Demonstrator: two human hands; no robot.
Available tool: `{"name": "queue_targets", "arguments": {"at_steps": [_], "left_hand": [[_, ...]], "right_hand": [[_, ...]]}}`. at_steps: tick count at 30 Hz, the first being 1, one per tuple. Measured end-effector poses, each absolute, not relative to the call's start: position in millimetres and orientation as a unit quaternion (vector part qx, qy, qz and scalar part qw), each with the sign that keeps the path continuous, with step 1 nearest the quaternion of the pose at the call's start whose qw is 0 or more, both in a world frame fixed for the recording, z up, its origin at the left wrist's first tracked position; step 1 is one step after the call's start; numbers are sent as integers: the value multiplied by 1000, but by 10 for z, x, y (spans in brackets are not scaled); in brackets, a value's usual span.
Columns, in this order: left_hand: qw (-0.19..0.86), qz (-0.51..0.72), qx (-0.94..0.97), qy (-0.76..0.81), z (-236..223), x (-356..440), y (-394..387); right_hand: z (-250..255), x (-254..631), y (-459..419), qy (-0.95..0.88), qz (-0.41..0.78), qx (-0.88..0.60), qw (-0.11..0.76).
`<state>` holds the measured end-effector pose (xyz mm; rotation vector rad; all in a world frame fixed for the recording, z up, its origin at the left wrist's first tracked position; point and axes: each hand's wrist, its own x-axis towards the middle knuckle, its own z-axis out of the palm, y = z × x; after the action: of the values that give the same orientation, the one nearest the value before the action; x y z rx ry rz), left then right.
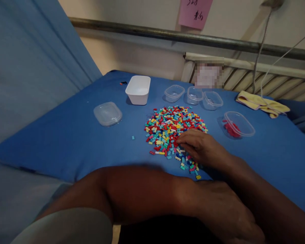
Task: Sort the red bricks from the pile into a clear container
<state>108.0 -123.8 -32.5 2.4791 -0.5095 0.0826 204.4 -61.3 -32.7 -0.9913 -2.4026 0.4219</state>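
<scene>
Resting on the near edge of the pile of small bricks (174,130), the right hand (199,146) has fingers curled together over red, yellow, teal and white plastic pieces mid-table on blue cloth (66,142). Left hand (223,210) lies flat, relaxed. Clear tub (237,124) holds red bricks; pink note (194,12) writing illegible

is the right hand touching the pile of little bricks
Touching. The head view shows the right hand lying on the near edge of the brick pile, its fingers among the pieces with no gap.

Blue curtain (27,67) left; cream wall (142,13), metal rail (167,35), pink note (194,12)
</scene>
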Motion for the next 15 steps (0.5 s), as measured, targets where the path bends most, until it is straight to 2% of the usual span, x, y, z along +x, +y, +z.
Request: {"name": "queue_targets", "arguments": {"at_steps": [8, 15], "left_hand": [[350, 38, 906, -236, -375, 1175, -1176], [345, 79, 893, -278, -550, 1301, -1173]], "right_hand": [[-86, 1827, -506, -908, 159, -369, 118], [-45, 1716, -515, -896, 134, -416, 75]]}}
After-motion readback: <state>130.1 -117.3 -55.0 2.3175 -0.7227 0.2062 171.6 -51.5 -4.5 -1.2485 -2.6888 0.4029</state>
